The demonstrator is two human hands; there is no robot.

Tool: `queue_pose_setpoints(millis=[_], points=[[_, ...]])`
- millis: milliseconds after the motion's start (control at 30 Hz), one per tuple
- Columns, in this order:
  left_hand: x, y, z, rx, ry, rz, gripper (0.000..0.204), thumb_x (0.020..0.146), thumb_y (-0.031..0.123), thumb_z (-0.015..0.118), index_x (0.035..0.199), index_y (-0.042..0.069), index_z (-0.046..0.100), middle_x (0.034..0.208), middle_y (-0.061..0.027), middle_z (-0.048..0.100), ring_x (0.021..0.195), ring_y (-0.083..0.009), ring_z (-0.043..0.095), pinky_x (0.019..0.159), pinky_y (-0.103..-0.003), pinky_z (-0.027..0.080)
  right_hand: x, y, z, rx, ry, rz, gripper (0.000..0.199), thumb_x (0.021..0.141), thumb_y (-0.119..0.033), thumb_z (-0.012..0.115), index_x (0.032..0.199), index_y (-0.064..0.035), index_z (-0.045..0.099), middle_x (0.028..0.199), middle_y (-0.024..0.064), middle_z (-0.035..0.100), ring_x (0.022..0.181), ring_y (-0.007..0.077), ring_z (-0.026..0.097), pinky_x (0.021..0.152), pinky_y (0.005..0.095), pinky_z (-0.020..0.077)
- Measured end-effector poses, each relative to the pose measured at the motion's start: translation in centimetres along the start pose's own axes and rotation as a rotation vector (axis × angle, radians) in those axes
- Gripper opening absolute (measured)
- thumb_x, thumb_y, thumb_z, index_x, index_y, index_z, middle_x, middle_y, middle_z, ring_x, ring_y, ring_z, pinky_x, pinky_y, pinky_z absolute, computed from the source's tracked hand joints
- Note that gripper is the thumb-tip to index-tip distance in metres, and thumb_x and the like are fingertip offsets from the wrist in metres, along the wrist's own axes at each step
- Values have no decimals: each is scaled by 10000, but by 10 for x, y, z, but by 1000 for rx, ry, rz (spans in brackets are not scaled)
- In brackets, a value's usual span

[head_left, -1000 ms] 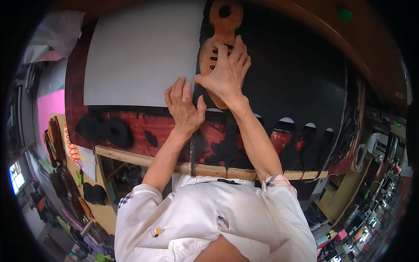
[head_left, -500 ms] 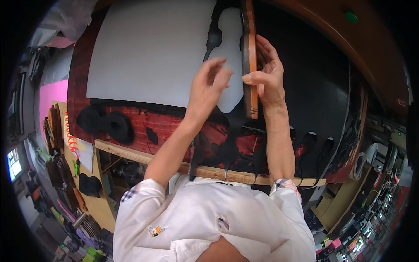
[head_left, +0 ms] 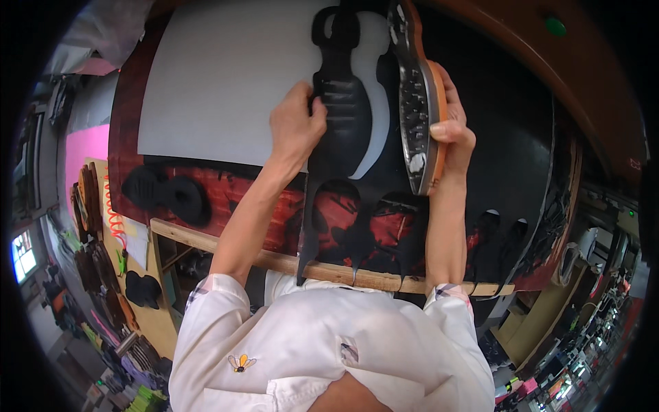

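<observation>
One die point(head_left: 417, 103), two black cut-outs point(head_left: 341, 134)
Left hand's point(head_left: 295, 127) closed fingers pinch one; right hand's point(head_left: 458, 137) curl round the die; second cut-out point(head_left: 165, 198), worktop's point(head_left: 221, 213) near-left corner.

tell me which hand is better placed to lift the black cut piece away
Left, most likely: the left hand appears to pinch the black cut piece by its left edge, while the right hand is occupied holding the orange-edged die.
</observation>
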State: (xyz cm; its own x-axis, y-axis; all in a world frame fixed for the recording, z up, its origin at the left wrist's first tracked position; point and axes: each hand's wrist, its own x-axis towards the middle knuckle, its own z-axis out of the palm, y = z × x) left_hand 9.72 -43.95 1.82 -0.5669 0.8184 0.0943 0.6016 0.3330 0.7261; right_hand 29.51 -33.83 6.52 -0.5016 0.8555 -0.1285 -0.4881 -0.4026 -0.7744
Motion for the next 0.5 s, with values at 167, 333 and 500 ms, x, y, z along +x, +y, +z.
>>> queue_pose_setpoints(millis=[167,333,500], points=[[-28,5,-11,121,272,295,408,791,142,722,1126,-8,543,1076,-207,578,971,-394,572,815,-471,458,-15,-10,-16,-738,66,-292,934,427,-194,779,1319,-45,545,1246,153,576,1186,279,563,1064,371,420],[-77,51,10,-68,-141,531,683,636,343,891,1123,20,538,1116,-141,548,1012,-328,536,838,-417,408,-14,13,-16,-1399,185,-477,884,438,-177,792,1292,-181,566,1355,175,450,1252,376,451,1061,450,369],[-90,53,44,-73,-56,503,725,603,455,878,1086,39,532,1094,-128,551,990,-310,520,846,-423,380,-8,10,-16,-1349,152,-439,907,448,-128,797,1316,-155,537,1328,147,469,1196,318,512,1025,403,434]])
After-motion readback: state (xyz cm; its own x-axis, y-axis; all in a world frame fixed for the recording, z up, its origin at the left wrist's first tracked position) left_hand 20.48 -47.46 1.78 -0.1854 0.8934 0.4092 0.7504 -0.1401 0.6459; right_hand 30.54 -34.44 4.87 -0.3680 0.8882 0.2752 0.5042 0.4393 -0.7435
